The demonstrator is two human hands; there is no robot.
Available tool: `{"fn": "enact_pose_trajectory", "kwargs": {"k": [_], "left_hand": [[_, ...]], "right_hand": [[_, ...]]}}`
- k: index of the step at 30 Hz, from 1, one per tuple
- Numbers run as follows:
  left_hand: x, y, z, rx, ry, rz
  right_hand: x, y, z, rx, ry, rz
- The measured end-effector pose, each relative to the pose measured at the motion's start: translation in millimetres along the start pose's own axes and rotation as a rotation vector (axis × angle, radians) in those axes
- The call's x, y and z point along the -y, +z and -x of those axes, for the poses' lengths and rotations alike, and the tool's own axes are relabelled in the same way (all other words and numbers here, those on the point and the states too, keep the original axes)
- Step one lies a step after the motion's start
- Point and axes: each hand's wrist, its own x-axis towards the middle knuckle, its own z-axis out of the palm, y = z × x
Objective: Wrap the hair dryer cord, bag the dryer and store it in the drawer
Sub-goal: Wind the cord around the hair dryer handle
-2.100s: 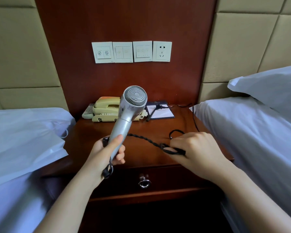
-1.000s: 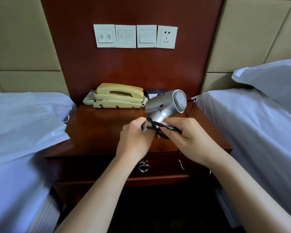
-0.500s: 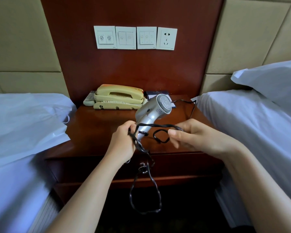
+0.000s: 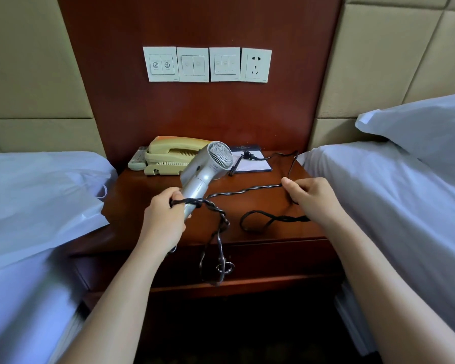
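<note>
- Nearest, a slack loop of the black cord [image 4: 216, 248] is hanging over the front edge of the nightstand [image 4: 147, 195], dangling in front of the closed drawer [image 4: 273, 258] and its ring pull [image 4: 227, 267].
- Just above that edge, the left hand [image 4: 163, 222] is closing around the handle of the silver hair dryer [image 4: 205, 172] and pinning a first turn of cord against it; the dryer is tilting up and to the right, its grille facing the camera.
- Level with it, the right hand [image 4: 313, 198] is pinching the cord and drawing a strand out sideways from the handle, while another loop is lying on the nightstand top beside that wrist.
- Farther back, the plug [image 4: 247, 155] is resting on a notepad [image 4: 250, 161] near the back right corner, so much cord is still waiting to be wound.
- To wrap well, I judge the left thumb should be keeping the first turn trapped while the right hand is laying even turns side by side, feeding slack gently so the plug is not snagging the pad.
- Taking up the hanging loop first would likely be stopping it catching the ring pull.
- Over the left side edge, a white bag [image 4: 45, 200] is lying on the bed, likely waiting for the dryer.
- At the back edge, a cream telephone [image 4: 168, 156] is sitting under the wall socket [image 4: 256, 64].
</note>
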Motion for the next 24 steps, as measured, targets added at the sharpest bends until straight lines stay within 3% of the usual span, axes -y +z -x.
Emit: {"fn": "enact_pose_trajectory", "kwargs": {"k": [8, 14, 21, 24], "left_hand": [[7, -18, -5, -0.075, 0.015, -0.050], [11, -8, 7, -0.067, 0.035, -0.146], [-12, 24, 24, 0.006, 0.090, -0.133], [-24, 31, 27, 0.005, 0.099, -0.105]], "right_hand": [[-16, -3, -7, -0.197, 0.166, 0.403], [-5, 29, 2, -0.098, 0.100, 0.651], [7, 56, 15, 0.162, -0.238, 0.717], [21, 55, 24, 0.030, -0.434, 0.509]]}}
